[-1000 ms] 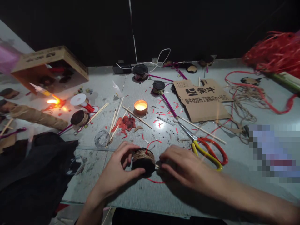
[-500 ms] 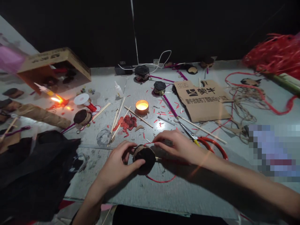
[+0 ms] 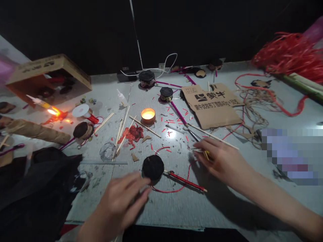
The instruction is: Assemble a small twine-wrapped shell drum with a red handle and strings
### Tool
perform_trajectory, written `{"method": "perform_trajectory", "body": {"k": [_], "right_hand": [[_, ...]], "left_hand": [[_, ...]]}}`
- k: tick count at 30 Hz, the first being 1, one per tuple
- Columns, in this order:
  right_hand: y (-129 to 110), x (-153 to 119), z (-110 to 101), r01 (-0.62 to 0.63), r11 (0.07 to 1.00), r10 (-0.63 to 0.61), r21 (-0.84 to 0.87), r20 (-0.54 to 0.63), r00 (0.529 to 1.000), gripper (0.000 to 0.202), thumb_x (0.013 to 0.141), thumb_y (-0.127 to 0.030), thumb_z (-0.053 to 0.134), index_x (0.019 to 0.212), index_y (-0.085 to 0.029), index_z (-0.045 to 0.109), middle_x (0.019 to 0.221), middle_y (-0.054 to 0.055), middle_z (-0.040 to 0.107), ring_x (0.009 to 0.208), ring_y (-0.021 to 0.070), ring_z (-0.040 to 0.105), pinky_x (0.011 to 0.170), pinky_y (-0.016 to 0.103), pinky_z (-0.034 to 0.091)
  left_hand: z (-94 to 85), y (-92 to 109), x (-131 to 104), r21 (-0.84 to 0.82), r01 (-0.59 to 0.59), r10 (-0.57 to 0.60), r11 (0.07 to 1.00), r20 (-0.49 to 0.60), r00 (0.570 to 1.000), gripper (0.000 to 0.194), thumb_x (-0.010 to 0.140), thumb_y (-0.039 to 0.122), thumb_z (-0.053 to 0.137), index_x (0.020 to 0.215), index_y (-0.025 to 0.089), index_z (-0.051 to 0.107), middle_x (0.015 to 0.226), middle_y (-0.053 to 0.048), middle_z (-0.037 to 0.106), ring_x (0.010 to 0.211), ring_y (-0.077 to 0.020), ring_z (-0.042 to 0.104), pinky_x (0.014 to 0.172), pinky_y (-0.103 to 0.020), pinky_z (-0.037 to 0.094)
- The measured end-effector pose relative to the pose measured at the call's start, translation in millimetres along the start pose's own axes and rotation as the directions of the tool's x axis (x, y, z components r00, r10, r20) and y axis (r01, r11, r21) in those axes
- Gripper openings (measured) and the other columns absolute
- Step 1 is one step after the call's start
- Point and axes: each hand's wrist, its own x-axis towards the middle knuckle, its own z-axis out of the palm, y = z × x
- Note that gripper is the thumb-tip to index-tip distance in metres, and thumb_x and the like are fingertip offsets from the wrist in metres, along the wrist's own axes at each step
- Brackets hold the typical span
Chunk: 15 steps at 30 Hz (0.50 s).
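Note:
A small black-topped drum (image 3: 152,168) lies on the table, its stick handle (image 3: 186,180) wound with red cord. A loose red cord (image 3: 174,191) curves around it, and a short end shows above the drum. My left hand (image 3: 123,198), slightly blurred, is just below the drum with its thumb apart from the fingers and nothing in them. To the right, my right hand (image 3: 219,159) is curled over the scissors (image 3: 193,134). Their blades and a bit of yellow show, while the red handles are hidden under the hand.
A lit candle (image 3: 148,116) burns beyond the drum, and another flame (image 3: 53,111) at left. Sticks, red scraps and a flat cardboard piece (image 3: 212,107) lie around. Black cloth (image 3: 37,191) covers the left front; a cardboard box (image 3: 50,74) stands behind.
My left hand has let go of the drum and drawn back toward the front. My right hand has left the red cord and moved right onto the scissors. The drum now lies on the table.

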Motion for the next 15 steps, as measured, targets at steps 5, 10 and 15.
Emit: {"method": "perform_trajectory", "body": {"k": [5, 10, 15], "right_hand": [[31, -49, -10, -0.203, 0.959, 0.201, -0.198, -0.027, 0.979, 0.027, 0.102, -0.052, 0.054, 0.094, -0.027, 0.058, 0.090, 0.012, 0.070, 0.062, 0.0265, 0.065, 0.052, 0.040, 0.046], [43, -44, -6, -0.359, 0.925, 0.363, -0.129, 0.011, 0.932, 0.029, 0.091, -0.054, 0.063, 0.083, -0.029, 0.049, 0.076, 0.010, 0.067, 0.057, 0.0265, 0.060, 0.050, 0.039, 0.041], [54, -29, -21, -0.352, 0.936, 0.350, -0.009, 0.134, 0.927, 0.035, 0.092, -0.056, 0.064, 0.071, -0.028, 0.057, 0.059, 0.005, 0.067, 0.048, 0.0214, 0.060, 0.045, 0.036, 0.045]], "left_hand": [[15.8, 9, -10, 0.137, -0.326, 0.266, 0.935, 0.333, 0.905, 0.033, 0.100, -0.001, 0.045, 0.124, 0.013, 0.063, 0.088, -0.004, 0.077, 0.068, -0.0220, 0.073, 0.057, -0.036, 0.057], [43.7, 0, -3, 0.232, -0.369, 0.274, 0.900, 0.358, 0.893, 0.030, 0.092, -0.005, 0.048, 0.110, 0.015, 0.062, 0.087, -0.005, 0.075, 0.063, -0.0230, 0.072, 0.050, -0.035, 0.051], [55.8, -5, -1, 0.246, -0.351, 0.250, 0.904, 0.363, 0.898, 0.025, 0.091, -0.003, 0.049, 0.093, 0.021, 0.056, 0.078, -0.002, 0.070, 0.057, -0.0207, 0.066, 0.047, -0.032, 0.044]]}}
